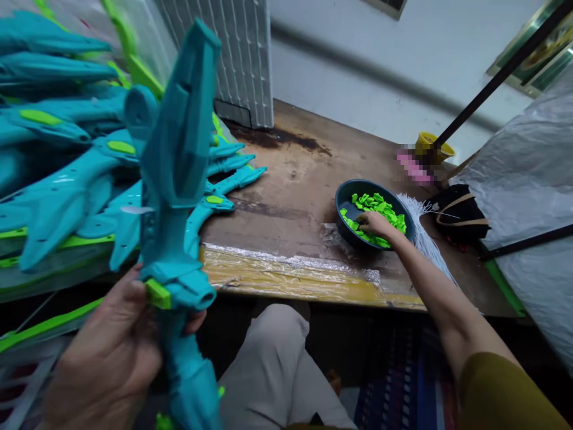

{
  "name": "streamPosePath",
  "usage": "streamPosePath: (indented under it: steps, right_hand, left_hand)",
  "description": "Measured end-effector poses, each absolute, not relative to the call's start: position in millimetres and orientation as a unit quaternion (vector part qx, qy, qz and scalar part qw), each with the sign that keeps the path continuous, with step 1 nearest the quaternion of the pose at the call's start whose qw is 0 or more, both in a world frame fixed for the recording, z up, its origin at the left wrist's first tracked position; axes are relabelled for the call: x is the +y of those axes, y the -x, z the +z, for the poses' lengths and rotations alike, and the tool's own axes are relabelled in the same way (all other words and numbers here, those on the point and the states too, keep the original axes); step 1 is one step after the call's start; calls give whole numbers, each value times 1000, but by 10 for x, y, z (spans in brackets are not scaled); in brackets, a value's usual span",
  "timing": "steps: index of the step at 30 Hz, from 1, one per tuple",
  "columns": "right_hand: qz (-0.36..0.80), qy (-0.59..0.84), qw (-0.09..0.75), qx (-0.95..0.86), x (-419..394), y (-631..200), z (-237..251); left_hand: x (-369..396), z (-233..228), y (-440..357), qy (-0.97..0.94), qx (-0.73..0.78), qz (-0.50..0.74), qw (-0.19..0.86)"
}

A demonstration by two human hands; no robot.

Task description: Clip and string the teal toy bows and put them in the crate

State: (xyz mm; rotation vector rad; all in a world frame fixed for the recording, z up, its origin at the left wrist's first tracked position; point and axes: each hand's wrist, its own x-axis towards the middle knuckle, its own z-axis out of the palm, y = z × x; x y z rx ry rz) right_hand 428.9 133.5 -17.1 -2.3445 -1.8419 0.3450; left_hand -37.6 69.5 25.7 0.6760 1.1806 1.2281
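Note:
My left hand (105,358) grips a long teal plastic toy part (176,179) upright at the lower left; a small green piece (157,294) sits on it by my thumb. My right hand (375,223) reaches across the wooden table (290,191) into a dark round bowl (347,197), fingers resting among several small bright green plastic pieces (380,209). Whether it has pinched one is hidden by the fingers.
A pile of teal and green toy parts (58,173) fills the left of the table. A white grille panel (242,54) stands at the back. White strings (423,233), a black bag (461,215), a yellow cup (430,143) and plastic sheeting (532,197) lie to the right.

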Motion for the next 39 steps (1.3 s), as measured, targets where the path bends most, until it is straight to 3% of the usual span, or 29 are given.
streamPosePath:
  steps: [4,9,15,23,31,39]
  right_hand:
    - [129,778,33,-614,1359,-4350,-367]
    - [87,811,75,-574,1285,-4385,-287]
    - [-42,803,234,-547,1069,-3963,96]
    - [-175,544,434,-697,372,-2110,567]
    - [-101,435,423,-789,-51,-1186,541]
    - [-25,348,348,-870,29,-1259,725]
  left_hand:
    - [854,410,351,-280,490,468,680]
    - [965,629,274,-205,452,440,748]
    - [993,602,175,-161,292,478,812]
    - [731,266,-207,-186,166,455,855]
    - [470,74,-53,-200,259,550,768]
    - [491,-5,120,-156,158,493,841]
